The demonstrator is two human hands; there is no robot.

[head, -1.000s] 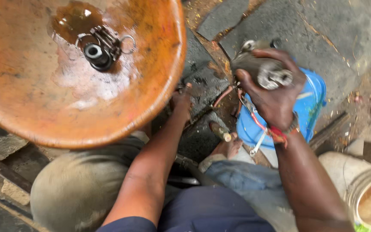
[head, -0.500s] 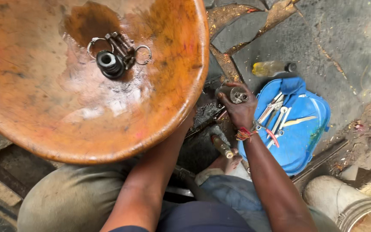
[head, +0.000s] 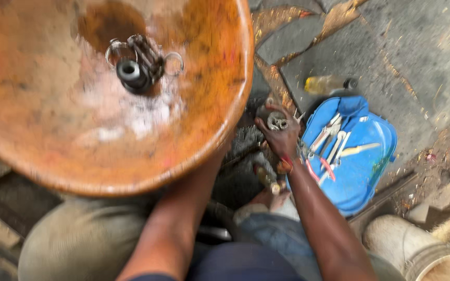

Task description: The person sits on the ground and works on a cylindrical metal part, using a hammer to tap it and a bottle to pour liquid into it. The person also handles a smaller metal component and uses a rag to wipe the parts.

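Greasy round metal part (head: 277, 123), ring-shaped with a dark centre, sits in the right hand (head: 281, 136), fingers curled around it, low over the cracked stone paving (head: 407, 47) just past the rim of the big basin. Right wrist carries a red and yellow band (head: 286, 164). Left forearm runs up under the wide, rust-orange shallow metal basin (head: 105, 93); the left hand is hidden behind the rim, so whether it is clenched or slack cannot be told. Basin holds a dark cylindrical sleeve (head: 131, 73), a cluster of small dark pieces beside it, and two thin wire rings (head: 174, 62), all lying in an oily brown patch near the far side. Just right of the right hand, a blue plastic tray (head: 371, 166) on the ground holds several spanners and a red-handled tool (head: 328, 169). Beyond the tray, a yellowish plastic bottle (head: 325, 84) lies on its side. A pale bucket (head: 433, 260) stands at the lower right corner.
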